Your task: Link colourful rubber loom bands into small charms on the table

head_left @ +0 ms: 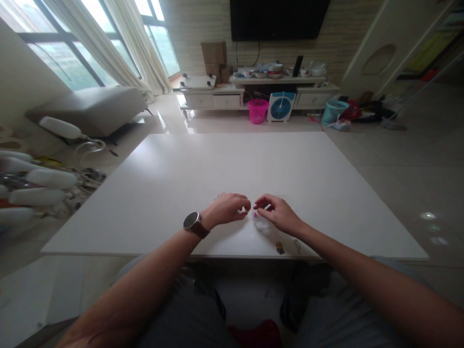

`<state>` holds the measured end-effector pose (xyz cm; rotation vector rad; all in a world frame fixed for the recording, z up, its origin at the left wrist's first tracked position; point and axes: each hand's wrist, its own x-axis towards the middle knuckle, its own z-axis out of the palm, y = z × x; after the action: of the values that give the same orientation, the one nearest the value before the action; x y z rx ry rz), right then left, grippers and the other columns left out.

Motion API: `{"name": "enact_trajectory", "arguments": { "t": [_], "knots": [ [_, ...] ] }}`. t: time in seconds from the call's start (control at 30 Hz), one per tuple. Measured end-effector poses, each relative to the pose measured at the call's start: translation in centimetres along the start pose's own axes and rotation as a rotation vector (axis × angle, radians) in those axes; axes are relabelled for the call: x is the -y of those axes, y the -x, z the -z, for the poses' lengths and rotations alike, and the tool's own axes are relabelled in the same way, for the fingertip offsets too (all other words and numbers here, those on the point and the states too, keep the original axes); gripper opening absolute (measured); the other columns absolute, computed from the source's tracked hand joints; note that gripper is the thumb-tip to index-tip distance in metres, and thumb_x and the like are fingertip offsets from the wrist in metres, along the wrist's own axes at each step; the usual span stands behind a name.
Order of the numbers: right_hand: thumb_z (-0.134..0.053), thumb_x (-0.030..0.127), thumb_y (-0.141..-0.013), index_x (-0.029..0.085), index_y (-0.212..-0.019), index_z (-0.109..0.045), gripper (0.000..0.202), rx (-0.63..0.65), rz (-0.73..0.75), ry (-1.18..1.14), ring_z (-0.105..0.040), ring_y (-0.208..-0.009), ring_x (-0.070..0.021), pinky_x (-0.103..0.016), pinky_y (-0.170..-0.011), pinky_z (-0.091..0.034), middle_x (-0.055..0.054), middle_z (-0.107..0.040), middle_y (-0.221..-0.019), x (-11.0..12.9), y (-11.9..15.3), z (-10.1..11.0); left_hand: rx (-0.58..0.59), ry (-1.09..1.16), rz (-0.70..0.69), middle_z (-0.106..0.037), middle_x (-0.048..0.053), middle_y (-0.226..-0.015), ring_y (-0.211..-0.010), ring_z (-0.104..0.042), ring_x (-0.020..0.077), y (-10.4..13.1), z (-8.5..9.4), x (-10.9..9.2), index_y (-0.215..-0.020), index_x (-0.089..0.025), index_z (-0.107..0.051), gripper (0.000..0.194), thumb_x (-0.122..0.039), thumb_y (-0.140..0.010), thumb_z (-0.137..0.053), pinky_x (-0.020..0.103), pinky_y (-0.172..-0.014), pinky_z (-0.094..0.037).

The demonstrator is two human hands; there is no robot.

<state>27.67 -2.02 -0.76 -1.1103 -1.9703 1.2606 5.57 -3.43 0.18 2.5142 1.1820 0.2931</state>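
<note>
Two hands working close together over the near-centre of the white bench (pixel 174 174), fingertips almost meeting. My left hand (pixel 227 209) is curling in, thumb and forefinger pinching a tiny orange-yellow bit (pixel 247 211) right at its tips; too small to say what it is. Watch (pixel 193 223) is sitting on that wrist, face up.

My right hand (pixel 278 212) is arching over a small clear plastic bag (pixel 260 224), which is lying flat on the bench just under and inside the palm. Fingers are bending down and in toward the left fingertips, with something pinkish (pixel 255 213) showing at the tips. I cannot tell whether it is pinched or just touched, so the grip on that side is unclear. Bag is staying directly beneath the working point, presumably so anything dropped lands on it rather than skidding off.

Both forearms are resting low, wrists near the bench, probably steadying for fine work.

Nearer to me than the right hand, by the bench edge: a small sticker-like figure (pixel 280 248) and a small pale piece (pixel 297 245) beside it, both untouched. Just beyond the left hand, a faint clear ring-like thing (pixel 219 196) is lying on the bench.
</note>
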Motion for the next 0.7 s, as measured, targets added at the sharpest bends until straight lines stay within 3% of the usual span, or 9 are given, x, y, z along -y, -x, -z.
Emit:
{"name": "enact_trajectory", "arguments": {
  "t": [0.17, 0.37, 0.7],
  "knots": [
    [-0.065, 0.022, -0.079, 0.018, -0.093, -0.067, 0.015, -0.015, 0.020, 0.032, -0.066, -0.084, -0.0167, -0.031, -0.073, -0.052, -0.005, -0.075, -0.093, -0.2, 0.0, 0.0, 0.123, -0.132, 0.071, -0.071, 0.001, -0.085, -0.076, -0.065, 0.0171, 0.0, -0.3, 0.0, -0.080, -0.023, -0.071, 0.014, -0.015, -0.077, -0.061, 0.030, -0.073, -0.044],
    [-0.064, 0.022, -0.079, 0.018, -0.092, -0.067, 0.014, -0.008, 0.024, 0.047, -0.066, -0.084, -0.0162, -0.029, -0.072, -0.051, -0.005, -0.074, -0.093, -0.4, -0.1, 0.0, 0.156, -0.204, 0.035, -0.069, 0.003, -0.087, -0.078, -0.065, 0.0181, -0.2, -0.8, 0.0, -0.073, -0.022, -0.069, 0.010, -0.015, -0.076, -0.062, 0.029, -0.072, -0.045],
    [-0.063, 0.023, -0.081, 0.018, -0.092, -0.067, 0.013, 0.001, 0.033, 0.043, -0.066, -0.082, -0.0163, -0.029, -0.071, -0.051, -0.005, -0.073, -0.091, -0.3, -0.1, 0.1, 0.133, -0.206, 0.048, -0.066, 0.003, -0.093, -0.089, -0.065, 0.0201, 0.1, -1.2, 0.6, -0.087, -0.024, -0.070, 0.015, -0.017, -0.076, -0.063, 0.031, -0.078, -0.045]
  ]
}}
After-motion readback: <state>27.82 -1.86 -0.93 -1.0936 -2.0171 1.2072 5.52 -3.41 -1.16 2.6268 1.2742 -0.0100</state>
